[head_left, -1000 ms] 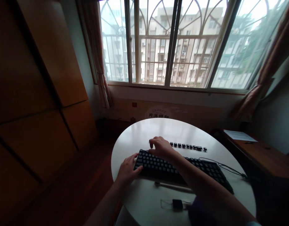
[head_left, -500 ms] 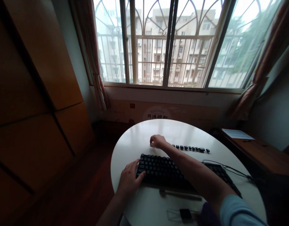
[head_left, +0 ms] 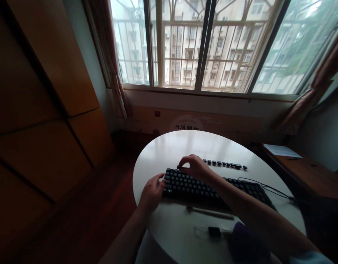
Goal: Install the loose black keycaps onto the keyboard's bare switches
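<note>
A black keyboard (head_left: pixel 213 189) lies across a round white table (head_left: pixel 191 146). My left hand (head_left: pixel 153 192) grips the keyboard's left end, fingers curled over its edge. My right hand (head_left: pixel 193 165) hovers over the keyboard's far left corner with thumb and fingers pinched on a small dark keycap. Behind the keyboard a row of loose black keycaps (head_left: pixel 225 164) lies on the table, running to the right.
A cable (head_left: pixel 270 189) leaves the keyboard's right end. In front of the keyboard lie a thin stick-like tool (head_left: pixel 210 212) and a small black item on a wire frame (head_left: pixel 214 231). A wooden side table with a paper (head_left: pixel 281 150) stands at right. Wooden cabinets fill the left.
My right hand pulled back from the table just behind the keyboard to above the keyboard's far left corner, now pinched. The left hand stayed on the keyboard's left end. The camera tilted slightly down.
</note>
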Action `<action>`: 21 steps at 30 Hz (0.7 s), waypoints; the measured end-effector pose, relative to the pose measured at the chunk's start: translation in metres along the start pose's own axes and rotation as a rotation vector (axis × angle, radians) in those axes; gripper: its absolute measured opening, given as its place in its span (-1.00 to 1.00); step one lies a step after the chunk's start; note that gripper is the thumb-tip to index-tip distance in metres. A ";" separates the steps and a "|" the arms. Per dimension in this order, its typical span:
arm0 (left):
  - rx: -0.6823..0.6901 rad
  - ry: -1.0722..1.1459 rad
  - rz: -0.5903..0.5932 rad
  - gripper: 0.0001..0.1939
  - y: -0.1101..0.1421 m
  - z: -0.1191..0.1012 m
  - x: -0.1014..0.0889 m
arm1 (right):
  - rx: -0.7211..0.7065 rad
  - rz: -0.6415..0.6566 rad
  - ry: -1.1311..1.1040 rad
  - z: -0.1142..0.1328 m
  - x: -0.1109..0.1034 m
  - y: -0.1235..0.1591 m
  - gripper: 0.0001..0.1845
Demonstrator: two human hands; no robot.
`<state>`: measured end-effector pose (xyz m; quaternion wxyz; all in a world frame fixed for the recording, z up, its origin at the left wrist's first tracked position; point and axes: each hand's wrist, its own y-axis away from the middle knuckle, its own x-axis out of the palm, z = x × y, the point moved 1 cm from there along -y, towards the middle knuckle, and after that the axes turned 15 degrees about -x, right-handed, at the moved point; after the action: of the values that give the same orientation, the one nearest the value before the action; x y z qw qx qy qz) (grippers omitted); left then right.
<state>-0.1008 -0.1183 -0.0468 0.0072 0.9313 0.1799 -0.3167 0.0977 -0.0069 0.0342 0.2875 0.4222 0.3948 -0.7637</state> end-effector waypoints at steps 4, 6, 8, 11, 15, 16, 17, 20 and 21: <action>-0.025 0.023 -0.013 -0.57 0.001 0.001 0.002 | -0.051 -0.002 -0.120 0.024 0.009 0.038 -0.88; -0.020 0.023 -0.020 -0.59 0.003 0.002 0.003 | -0.071 0.023 -0.138 0.032 0.017 0.046 -0.88; -0.012 0.016 -0.020 -0.59 0.004 0.001 0.003 | -0.100 0.039 -0.140 0.035 0.024 0.049 -0.88; -0.006 -0.008 -0.024 -0.58 0.005 0.001 0.002 | -0.140 0.045 -0.126 0.035 0.032 0.049 -0.88; 0.003 -0.037 -0.023 -0.57 0.005 -0.001 0.002 | -0.205 0.022 -0.095 0.033 0.039 0.052 -0.92; 0.008 -0.043 -0.021 -0.57 0.005 -0.001 0.002 | -0.228 0.019 -0.092 0.033 0.041 0.053 -0.93; 0.014 -0.048 -0.017 -0.56 0.006 -0.002 0.002 | -0.250 0.018 -0.092 0.034 0.042 0.054 -0.93; 0.036 -0.076 -0.010 -0.55 0.006 -0.003 0.002 | -0.302 0.012 -0.095 0.035 0.046 0.055 -0.91; 0.044 -0.088 -0.009 -0.54 0.006 -0.004 0.002 | -0.310 0.006 -0.090 0.036 0.047 0.056 -0.90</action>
<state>-0.0954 -0.1231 -0.0454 -0.0066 0.9155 0.1767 -0.3613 0.1033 -0.0711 -0.0152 0.3688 0.3396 0.4933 -0.7108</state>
